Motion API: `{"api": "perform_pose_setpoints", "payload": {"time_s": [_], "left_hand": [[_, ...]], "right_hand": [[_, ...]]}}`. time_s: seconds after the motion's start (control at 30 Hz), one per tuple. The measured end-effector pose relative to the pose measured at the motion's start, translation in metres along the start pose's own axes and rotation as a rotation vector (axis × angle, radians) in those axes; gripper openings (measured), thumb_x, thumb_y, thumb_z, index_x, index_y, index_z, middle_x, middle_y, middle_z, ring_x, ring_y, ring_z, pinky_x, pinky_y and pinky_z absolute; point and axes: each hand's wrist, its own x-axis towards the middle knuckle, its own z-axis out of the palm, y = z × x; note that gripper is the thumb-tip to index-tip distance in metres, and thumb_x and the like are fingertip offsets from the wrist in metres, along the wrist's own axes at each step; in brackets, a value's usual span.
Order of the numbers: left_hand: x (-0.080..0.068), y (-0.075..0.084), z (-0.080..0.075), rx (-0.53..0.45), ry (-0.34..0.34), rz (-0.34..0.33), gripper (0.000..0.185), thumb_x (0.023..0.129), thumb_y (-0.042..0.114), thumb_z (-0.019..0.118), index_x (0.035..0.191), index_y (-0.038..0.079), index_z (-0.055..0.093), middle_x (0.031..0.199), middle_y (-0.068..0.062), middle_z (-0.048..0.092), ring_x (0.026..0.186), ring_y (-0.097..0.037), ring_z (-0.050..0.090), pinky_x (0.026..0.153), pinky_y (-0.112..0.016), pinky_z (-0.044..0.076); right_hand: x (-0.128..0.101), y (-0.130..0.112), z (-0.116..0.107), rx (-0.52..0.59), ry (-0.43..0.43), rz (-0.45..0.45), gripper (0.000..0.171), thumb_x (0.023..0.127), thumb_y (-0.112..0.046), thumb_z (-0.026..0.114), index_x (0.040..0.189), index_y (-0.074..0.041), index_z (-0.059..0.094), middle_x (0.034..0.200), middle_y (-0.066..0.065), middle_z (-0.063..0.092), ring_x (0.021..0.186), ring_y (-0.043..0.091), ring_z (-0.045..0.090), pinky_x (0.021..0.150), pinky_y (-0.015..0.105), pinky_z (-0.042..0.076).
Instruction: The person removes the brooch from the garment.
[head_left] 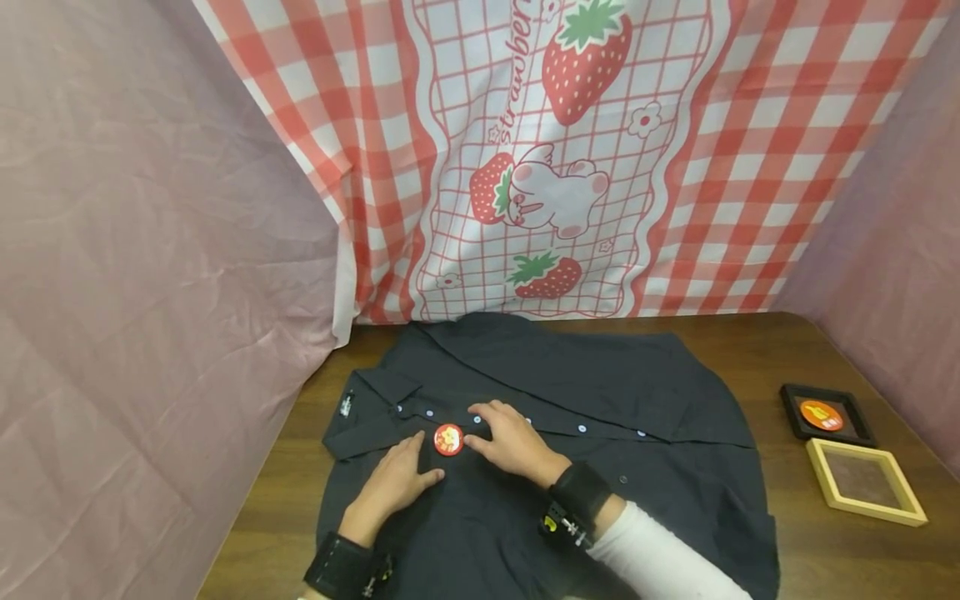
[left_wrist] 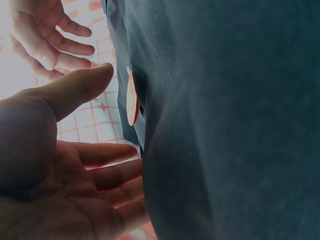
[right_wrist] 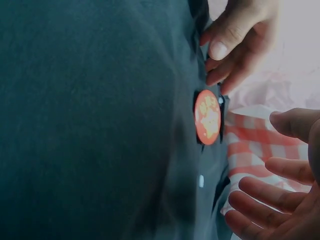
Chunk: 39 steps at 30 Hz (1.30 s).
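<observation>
A dark button-up shirt point(head_left: 690, 492) lies spread on the table, its collar toward the left and a row of pale buttons running across it. On its front, just below the button row near the collar, sits a round red badge point(head_left: 448, 439) with a yellow and white picture. My left hand point(head_left: 393, 483) is beside the badge on its left, fingers extended and thumb spread. To the badge's right is my right hand point(head_left: 513, 442), thumb and forefinger apart, the thumb tip close to the rim. Both wrist views show the badge point(right_wrist: 207, 117) between the hands, with neither gripping it.
At the right of the wooden table point(head_left: 262, 517) lies a black frame point(head_left: 790, 412) with an orange round badge point(head_left: 822, 415) in it. Nearer me is a light wood frame point(head_left: 877, 514). A red checked strawberry cloth point(head_left: 757, 167) hangs behind; pinkish cloth point(head_left: 150, 333) hangs at the sides.
</observation>
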Motion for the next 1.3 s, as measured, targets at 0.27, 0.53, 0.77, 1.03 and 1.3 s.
{"api": "perform_pose_setpoints", "payload": {"time_s": [0.27, 0.53, 0.77, 1.03, 1.3], "left_hand": [[0.0, 0.001, 0.001, 0.014, 0.002, -0.002, 0.073, 0.086, 0.032, 0.074, 0.139, -0.008, 0.045, 0.14, -0.028, 0.051, 0.13, -0.044, 0.048, 0.106, -0.057, 0.041], [-0.001, 0.001, 0.003, 0.01, -0.017, -0.012, 0.073, 0.086, 0.032, 0.074, 0.139, -0.008, 0.045, 0.14, -0.028, 0.051, 0.131, -0.043, 0.047, 0.107, -0.057, 0.04], [0.0, 0.001, 0.001, 0.019, -0.019, -0.017, 0.073, 0.086, 0.033, 0.073, 0.14, -0.007, 0.044, 0.141, -0.026, 0.05, 0.133, -0.043, 0.046, 0.108, -0.057, 0.039], [-0.001, 0.0, 0.001, 0.007, -0.031, -0.03, 0.073, 0.086, 0.032, 0.074, 0.139, -0.008, 0.045, 0.14, -0.027, 0.05, 0.132, -0.043, 0.046, 0.108, -0.057, 0.039], [-0.001, 0.0, -0.001, 0.0, -0.02, -0.015, 0.072, 0.086, 0.032, 0.074, 0.138, -0.009, 0.045, 0.139, -0.028, 0.051, 0.131, -0.043, 0.047, 0.108, -0.057, 0.04]], "right_hand": [[0.006, -0.004, 0.014, -0.056, -0.019, 0.002, 0.041, 0.087, -0.029, 0.071, 0.121, -0.006, 0.065, 0.108, 0.009, 0.065, 0.098, 0.023, 0.063, 0.086, 0.042, 0.053], [0.002, -0.003, 0.019, -0.077, -0.029, 0.011, 0.044, 0.085, -0.03, 0.074, 0.12, -0.006, 0.065, 0.106, 0.009, 0.065, 0.099, 0.023, 0.062, 0.087, 0.042, 0.053], [0.008, -0.004, 0.025, -0.062, -0.064, -0.022, 0.044, 0.084, -0.027, 0.075, 0.12, -0.004, 0.064, 0.108, 0.011, 0.064, 0.1, 0.024, 0.062, 0.087, 0.042, 0.053], [0.012, -0.007, 0.035, -0.103, -0.087, -0.048, 0.043, 0.082, -0.026, 0.077, 0.12, -0.008, 0.065, 0.105, 0.007, 0.062, 0.095, 0.02, 0.06, 0.082, 0.037, 0.053], [0.016, -0.008, 0.038, -0.149, -0.077, -0.06, 0.046, 0.08, -0.024, 0.08, 0.121, -0.009, 0.065, 0.106, 0.007, 0.062, 0.096, 0.021, 0.061, 0.085, 0.037, 0.053]]}}
